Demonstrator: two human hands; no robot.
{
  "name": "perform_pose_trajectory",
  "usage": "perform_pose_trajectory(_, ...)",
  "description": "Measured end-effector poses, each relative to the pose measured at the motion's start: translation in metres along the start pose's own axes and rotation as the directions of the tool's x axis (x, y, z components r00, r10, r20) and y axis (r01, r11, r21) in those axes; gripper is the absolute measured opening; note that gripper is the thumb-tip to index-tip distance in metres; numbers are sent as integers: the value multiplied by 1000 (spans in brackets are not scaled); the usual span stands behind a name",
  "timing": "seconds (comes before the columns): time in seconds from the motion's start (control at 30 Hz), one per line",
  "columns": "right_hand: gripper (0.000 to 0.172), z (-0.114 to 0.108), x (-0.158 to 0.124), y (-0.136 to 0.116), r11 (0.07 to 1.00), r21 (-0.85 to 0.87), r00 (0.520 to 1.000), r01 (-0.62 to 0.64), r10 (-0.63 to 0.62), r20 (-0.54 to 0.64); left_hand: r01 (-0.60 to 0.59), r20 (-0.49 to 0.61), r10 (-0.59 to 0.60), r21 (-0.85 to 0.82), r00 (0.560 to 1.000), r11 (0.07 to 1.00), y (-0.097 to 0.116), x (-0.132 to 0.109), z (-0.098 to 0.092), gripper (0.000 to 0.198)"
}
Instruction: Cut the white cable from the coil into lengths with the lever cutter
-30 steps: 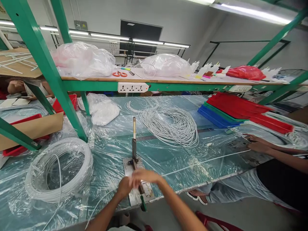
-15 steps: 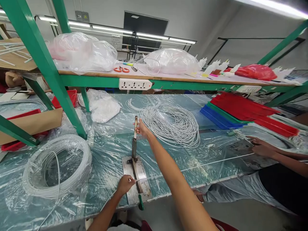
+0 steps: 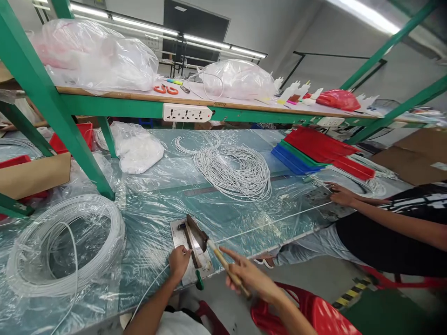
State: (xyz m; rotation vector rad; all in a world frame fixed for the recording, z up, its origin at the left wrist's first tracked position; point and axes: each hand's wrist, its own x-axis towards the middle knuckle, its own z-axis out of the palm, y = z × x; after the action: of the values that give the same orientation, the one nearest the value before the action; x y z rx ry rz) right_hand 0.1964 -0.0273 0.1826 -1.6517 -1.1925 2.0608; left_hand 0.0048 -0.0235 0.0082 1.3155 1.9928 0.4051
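My right hand (image 3: 249, 277) is closed round the wooden handle (image 3: 226, 267) of a lever cutter (image 3: 195, 235), whose blade is swung down onto its metal base plate (image 3: 178, 237) at the table's front edge. My left hand (image 3: 179, 261) pinches a white wire (image 3: 150, 288) against the plate beside the blade. From the cutter a length of white wire (image 3: 272, 222) runs right across the plastic-covered table to another person's hand (image 3: 340, 195).
A large coil of white wire (image 3: 63, 242) lies at the left, with a looser coil (image 3: 233, 172) behind the cutter. Green frame posts (image 3: 52, 102) rise at left. Stacked red, green and blue trays (image 3: 314, 153) sit at right. A red stool (image 3: 307, 314) stands below.
My right hand has pulled the cutter's handle from upright down toward me, closing the blade. My left hand has stayed at the plate. The view has tilted slightly rightward.
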Motion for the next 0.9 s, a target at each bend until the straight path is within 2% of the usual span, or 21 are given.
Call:
perform_pose_trajectory(0.07,64,11,7,37,997,-40,996,-70,68,-57,-8,-12,8,21,1000,1000,0,0,1,23)
perform_pose_trajectory(0.13,45,22,19,65,986,-118,985,-118,102,-137,-19,-21,20,38,1000,999,0,0,1,23)
perform_pose_trajectory(0.2,30,31,29,83,973,-198,972,-122,77,-220,-35,-25,36,53,999,998,1,-1,0,25)
perform_pose_trajectory(0.23,28,34,32,88,967,-232,966,-107,46,-254,-42,-27,44,60,999,997,2,-2,0,26)
perform_pose_trajectory(0.4,41,42,37,100,941,-337,932,-15,-109,-344,-50,-38,53,75,998,996,3,-4,-1,25)
perform_pose_trajectory(0.6,45,47,40,113,914,-399,857,66,-257,-448,-44,-48,47,63,998,997,2,-3,-1,24)
perform_pose_trajectory(0.77,49,46,41,123,902,-431,856,40,-253,-450,-27,-35,29,41,999,999,2,-4,1,24)
perform_pose_trajectory(0.9,55,54,63,159,915,-401,844,31,-239,-480,-15,-28,14,-8,1000,1000,1,-8,-4,23)
